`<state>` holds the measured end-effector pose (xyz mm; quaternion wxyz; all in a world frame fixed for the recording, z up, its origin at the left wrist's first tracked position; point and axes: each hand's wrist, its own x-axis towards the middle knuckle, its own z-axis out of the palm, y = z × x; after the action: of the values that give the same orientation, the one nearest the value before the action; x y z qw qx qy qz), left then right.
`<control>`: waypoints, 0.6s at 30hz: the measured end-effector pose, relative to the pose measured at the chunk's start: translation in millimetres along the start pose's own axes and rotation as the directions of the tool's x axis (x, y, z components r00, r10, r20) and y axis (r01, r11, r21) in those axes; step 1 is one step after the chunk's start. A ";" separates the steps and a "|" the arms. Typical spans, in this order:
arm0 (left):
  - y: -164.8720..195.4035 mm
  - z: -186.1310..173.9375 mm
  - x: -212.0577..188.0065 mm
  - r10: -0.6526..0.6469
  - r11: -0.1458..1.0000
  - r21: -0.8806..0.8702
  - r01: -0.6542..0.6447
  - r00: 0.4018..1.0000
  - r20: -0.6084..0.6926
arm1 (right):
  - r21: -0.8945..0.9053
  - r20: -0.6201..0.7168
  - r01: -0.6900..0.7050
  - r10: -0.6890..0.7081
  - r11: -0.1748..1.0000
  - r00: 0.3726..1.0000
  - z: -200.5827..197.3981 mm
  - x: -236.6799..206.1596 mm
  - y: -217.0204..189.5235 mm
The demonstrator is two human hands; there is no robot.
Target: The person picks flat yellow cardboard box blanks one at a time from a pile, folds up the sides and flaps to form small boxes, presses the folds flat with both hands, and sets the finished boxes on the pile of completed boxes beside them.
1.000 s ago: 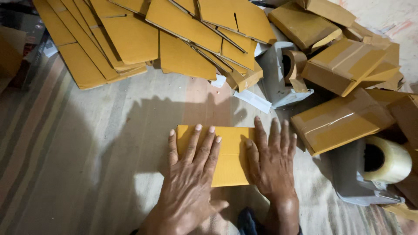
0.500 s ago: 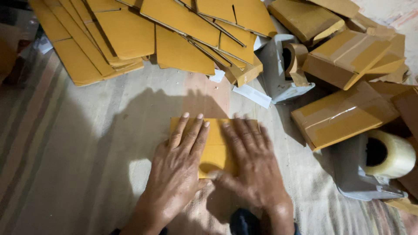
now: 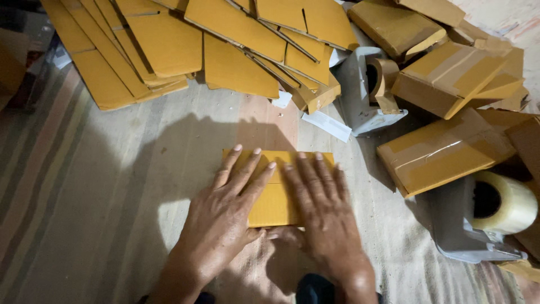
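Both hands have slid together since 1 second ago, left hand [image 3: 222,217] and right hand [image 3: 323,217] now pressing spread-fingered grips flat on the folded yellow cardboard piece [image 3: 275,200], creasing it.

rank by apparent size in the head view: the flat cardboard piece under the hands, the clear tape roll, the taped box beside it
1. taped box
2. flat cardboard piece, partly covered by both hands, so unsure against the box
3. clear tape roll

Yellow-brown cardboard piece [image 3: 275,194] — striped beige mat [image 3: 84,186] — grey dispenser [image 3: 360,98].

Both hands, left [image 3: 216,225] and right [image 3: 326,222], are bare, without rings, gloves or sleeves.
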<state>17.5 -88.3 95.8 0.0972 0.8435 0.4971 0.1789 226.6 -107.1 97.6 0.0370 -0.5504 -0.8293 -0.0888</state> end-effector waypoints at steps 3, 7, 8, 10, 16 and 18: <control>1.4 -8.7 2.3 -0.050 0.998 -0.039 0.054 0.995 0.090 | 0.149 0.000 -0.065 0.065 0.987 0.998 -8.8 -5.3 20.8; 8.7 -19.5 4.6 -0.062 0.993 -0.091 0.073 0.991 0.115 | 0.171 -0.055 -0.048 0.058 0.984 0.997 -16.2 -0.2 19.3; 11.1 -20.4 5.2 -0.073 0.990 -0.111 0.087 0.990 0.124 | 0.138 -0.085 -0.035 0.047 0.990 0.995 -15.5 2.5 12.5; 14.8 -20.0 5.8 -0.096 0.982 -0.151 0.118 0.984 0.147 | 0.076 -0.140 -0.012 0.023 0.997 0.990 -11.3 7.2 -5.4; 12.0 -13.2 4.1 -0.047 0.987 -0.155 0.047 0.999 0.004 | 0.101 -0.036 0.032 -0.028 0.994 0.999 1.0 3.5 -13.0; 9.3 -14.2 4.2 -0.075 0.990 -0.116 0.084 0.993 0.086 | 0.156 -0.038 -0.021 0.028 0.988 0.999 -0.4 -2.8 5.8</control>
<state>21.1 -89.4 112.9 0.1747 0.8223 0.5143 0.1696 233.0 -107.5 98.1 0.0974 -0.5541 -0.8260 -0.0345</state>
